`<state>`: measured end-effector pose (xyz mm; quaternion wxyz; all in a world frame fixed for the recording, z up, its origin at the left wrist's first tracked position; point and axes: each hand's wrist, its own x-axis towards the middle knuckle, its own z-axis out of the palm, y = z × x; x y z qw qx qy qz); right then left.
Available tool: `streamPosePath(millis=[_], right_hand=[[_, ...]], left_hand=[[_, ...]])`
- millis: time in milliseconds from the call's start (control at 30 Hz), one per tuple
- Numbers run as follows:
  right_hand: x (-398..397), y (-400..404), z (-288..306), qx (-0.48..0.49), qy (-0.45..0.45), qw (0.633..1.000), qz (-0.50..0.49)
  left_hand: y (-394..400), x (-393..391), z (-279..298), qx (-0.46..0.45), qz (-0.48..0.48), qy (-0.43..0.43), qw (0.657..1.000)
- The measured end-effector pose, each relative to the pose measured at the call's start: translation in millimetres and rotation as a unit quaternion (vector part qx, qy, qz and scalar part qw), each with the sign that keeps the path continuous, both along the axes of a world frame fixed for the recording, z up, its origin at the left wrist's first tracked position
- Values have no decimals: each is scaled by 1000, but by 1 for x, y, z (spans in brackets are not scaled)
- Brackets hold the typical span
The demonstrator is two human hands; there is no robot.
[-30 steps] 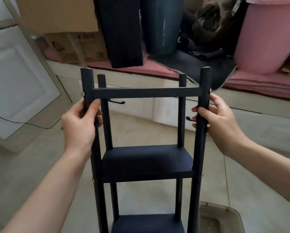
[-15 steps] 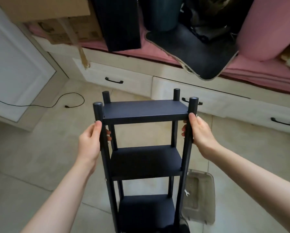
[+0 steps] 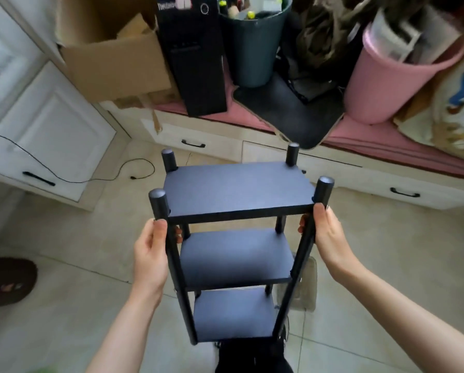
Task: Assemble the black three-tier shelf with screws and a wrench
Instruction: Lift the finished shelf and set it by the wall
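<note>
Left hand (image 3: 150,254) wrapped round near-left post (image 3: 171,254); right hand (image 3: 326,235) clasping near-right post (image 3: 304,246), both just below top tier. Black three-tier shelf (image 3: 236,189) upright over tiled floor (image 3: 64,305) (feet hidden), before white drawers (image 3: 386,184).

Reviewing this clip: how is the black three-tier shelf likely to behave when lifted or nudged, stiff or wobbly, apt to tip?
The shelf probably moves as one stiff piece: three boards join four posts. It looks tall and narrow, so a sideways nudge could tip it. It seems fairly light, since the left hand and right hand each handle it by one front post.
</note>
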<state>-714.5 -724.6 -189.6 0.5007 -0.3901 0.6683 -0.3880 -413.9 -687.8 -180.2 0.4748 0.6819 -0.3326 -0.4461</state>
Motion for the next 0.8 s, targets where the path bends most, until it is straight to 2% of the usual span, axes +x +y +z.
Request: streamPosePath(millis=[200, 400, 567, 800], right_hand=[[-8, 30, 124, -29, -24, 999, -22], [-15, 72, 217, -47, -42, 997, -51], [-11, 113, 258, -66, -45, 989, -123], [-8, 159, 281, -63, -73, 956, -277]], left_hand=[[22, -7, 108, -44, -13, 4, 999], [43, -18, 195, -73, -30, 23, 997], [60, -28, 238, -73, -79, 41, 993], [60, -50, 281, -59, -169, 97, 979]])
